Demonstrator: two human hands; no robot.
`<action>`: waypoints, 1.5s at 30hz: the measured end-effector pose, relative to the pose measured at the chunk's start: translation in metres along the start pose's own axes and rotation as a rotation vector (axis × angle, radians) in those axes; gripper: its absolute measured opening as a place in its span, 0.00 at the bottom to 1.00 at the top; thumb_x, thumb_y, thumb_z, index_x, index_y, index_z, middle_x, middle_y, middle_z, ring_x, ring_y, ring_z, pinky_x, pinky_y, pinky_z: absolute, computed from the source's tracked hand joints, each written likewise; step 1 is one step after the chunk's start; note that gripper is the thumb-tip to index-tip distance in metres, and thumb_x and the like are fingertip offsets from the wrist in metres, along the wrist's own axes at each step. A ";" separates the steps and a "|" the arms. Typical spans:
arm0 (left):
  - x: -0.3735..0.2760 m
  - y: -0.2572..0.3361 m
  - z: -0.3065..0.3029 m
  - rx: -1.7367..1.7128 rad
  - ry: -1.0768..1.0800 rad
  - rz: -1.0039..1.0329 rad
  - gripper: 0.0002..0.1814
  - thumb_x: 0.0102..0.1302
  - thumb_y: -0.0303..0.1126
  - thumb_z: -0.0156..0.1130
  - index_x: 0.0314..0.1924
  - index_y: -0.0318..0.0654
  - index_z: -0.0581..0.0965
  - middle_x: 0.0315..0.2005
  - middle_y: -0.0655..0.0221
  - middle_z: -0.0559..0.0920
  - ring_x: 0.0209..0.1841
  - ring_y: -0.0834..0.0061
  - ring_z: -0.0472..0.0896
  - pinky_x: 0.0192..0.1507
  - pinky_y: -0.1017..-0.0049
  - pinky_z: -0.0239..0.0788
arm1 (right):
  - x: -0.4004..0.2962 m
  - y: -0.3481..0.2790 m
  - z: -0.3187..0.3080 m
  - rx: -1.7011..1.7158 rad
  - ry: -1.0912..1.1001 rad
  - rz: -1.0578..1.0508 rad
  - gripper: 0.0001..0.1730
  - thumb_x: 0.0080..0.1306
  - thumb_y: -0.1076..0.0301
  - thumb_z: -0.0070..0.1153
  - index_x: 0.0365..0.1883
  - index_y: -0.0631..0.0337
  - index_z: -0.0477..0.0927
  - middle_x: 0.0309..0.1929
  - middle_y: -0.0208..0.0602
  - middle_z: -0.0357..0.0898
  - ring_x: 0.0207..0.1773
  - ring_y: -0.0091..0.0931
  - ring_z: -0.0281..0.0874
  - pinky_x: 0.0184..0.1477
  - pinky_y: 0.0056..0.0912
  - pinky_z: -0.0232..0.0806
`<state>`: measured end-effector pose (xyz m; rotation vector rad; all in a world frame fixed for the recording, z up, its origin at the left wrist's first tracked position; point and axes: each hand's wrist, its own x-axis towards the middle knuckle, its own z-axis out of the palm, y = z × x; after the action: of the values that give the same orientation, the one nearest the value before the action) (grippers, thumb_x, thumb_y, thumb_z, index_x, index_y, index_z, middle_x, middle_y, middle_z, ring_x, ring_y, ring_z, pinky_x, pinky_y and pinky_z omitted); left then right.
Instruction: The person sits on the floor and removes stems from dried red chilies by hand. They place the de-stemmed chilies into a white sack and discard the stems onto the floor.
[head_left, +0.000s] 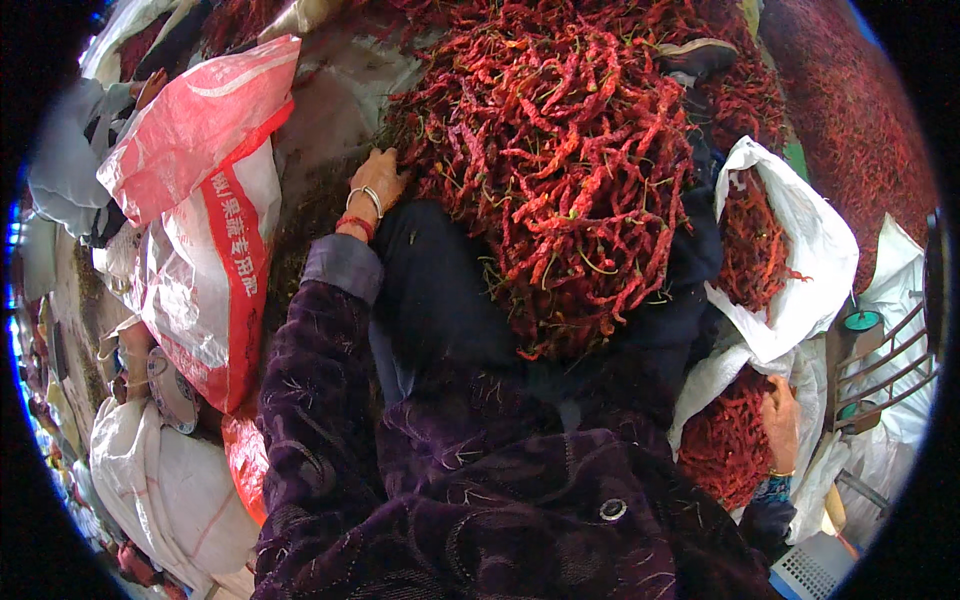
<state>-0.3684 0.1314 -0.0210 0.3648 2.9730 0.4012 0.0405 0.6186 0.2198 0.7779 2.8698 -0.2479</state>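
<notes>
A large heap of dried red chillies (570, 165) lies before me and between my legs. My left hand (379, 180), with a silver bangle and a red band at the wrist, is beside my knee at the heap's left edge. Its fingers point down and bend; whether anything is in them is hidden. At the right, my right hand (781, 420) is over an open white woven sack (806, 375) of red chillies (724, 442), near its inner side. The fingers are curled, and their grip cannot be made out. Above it stands another open white sack (821, 247) with darker orange-red chillies.
A red and white woven sack (206, 247) stands at my left, with a patterned enamel basin (171, 390) and a pale sack (195, 480) below. Another person's hand (150, 88) shows at upper left. A shoe (697, 58) rests in the heap. Right are metal bars (885, 360) and a basket (810, 574).
</notes>
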 end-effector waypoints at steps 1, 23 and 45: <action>0.000 0.001 -0.004 -0.005 -0.041 -0.007 0.17 0.56 0.40 0.59 0.42 0.36 0.74 0.43 0.52 0.75 0.45 0.51 0.74 0.46 0.58 0.67 | 0.006 -0.014 0.004 0.014 -0.034 -0.028 0.13 0.59 0.73 0.48 0.43 0.60 0.73 0.23 0.49 0.71 0.23 0.40 0.68 0.29 0.39 0.61; -0.162 0.168 -0.115 -1.634 -0.460 -0.054 0.10 0.65 0.33 0.47 0.32 0.36 0.72 0.21 0.70 0.75 0.16 0.85 0.67 0.16 0.85 0.55 | 0.065 -0.242 0.047 0.543 0.231 -1.017 0.27 0.54 0.80 0.50 0.55 0.61 0.67 0.31 0.36 0.73 0.28 0.31 0.73 0.28 0.32 0.66; -0.201 0.216 -0.094 -1.309 -0.087 -0.090 0.09 0.60 0.28 0.58 0.39 0.32 0.77 0.29 0.74 0.79 0.30 0.85 0.74 0.34 0.85 0.65 | 0.061 -0.250 0.101 0.706 0.028 -0.909 0.06 0.61 0.72 0.44 0.34 0.63 0.71 0.24 0.53 0.72 0.27 0.46 0.72 0.27 0.45 0.61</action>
<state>-0.1406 0.2596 0.1458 0.0660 1.9914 1.9792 -0.1287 0.4153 0.1392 -0.5482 2.9242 -1.3801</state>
